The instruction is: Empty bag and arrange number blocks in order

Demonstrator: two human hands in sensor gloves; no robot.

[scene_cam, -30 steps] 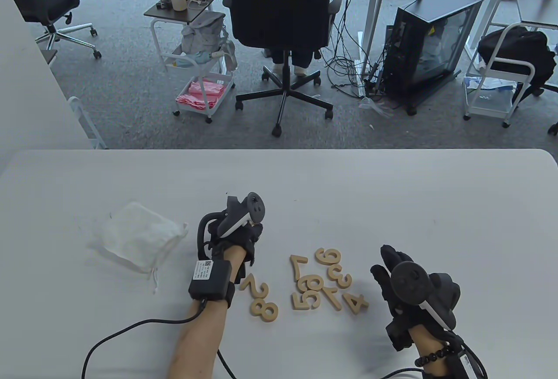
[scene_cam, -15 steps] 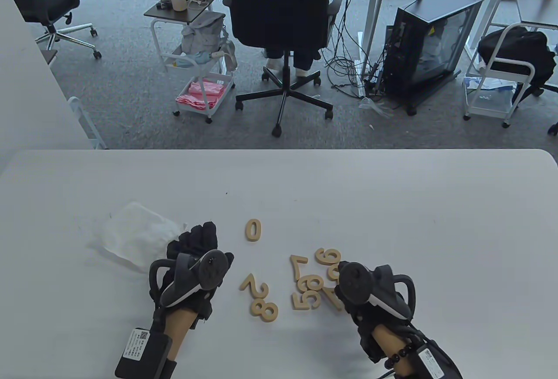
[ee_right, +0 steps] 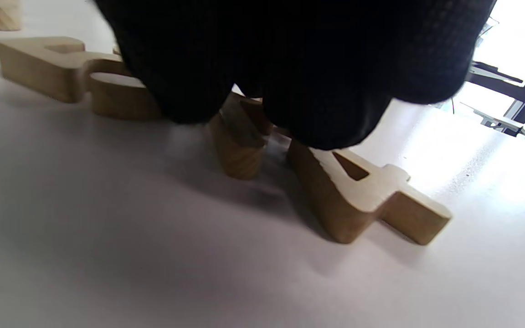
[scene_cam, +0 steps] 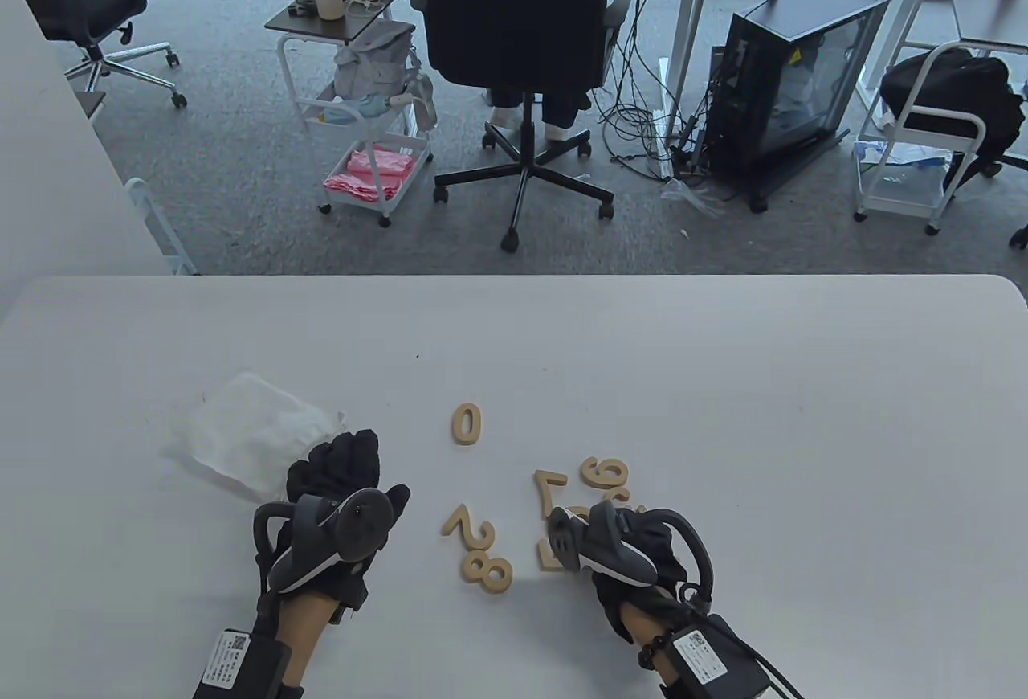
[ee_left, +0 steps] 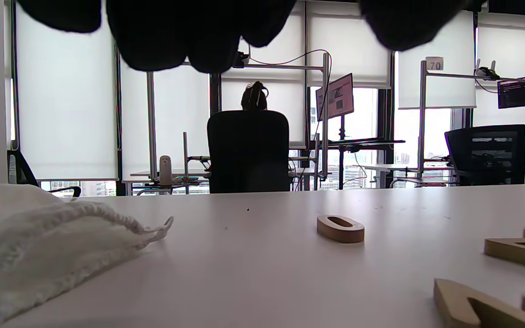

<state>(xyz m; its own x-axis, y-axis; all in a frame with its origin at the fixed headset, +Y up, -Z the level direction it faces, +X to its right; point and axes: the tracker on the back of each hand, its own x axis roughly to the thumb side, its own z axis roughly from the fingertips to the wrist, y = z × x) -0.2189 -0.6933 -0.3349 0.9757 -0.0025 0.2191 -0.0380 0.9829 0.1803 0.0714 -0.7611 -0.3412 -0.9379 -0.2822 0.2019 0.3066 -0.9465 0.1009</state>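
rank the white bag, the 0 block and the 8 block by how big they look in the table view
1. white bag, clearly the largest, though the left hand covers its near corner.
2. 8 block.
3. 0 block, slightly smaller, but it lies farther from the camera, so these two may well match.

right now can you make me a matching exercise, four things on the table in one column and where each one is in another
Things:
1. 0 block
2. white bag
3. 8 block
4. right hand

Places:
A. left part of the table, beside the left hand
B. alone, farther from the person than the other blocks
C. over the cluster of blocks
D. nearest the person, touching the 2 block

Pairs: 1-B, 2-A, 3-D, 4-C
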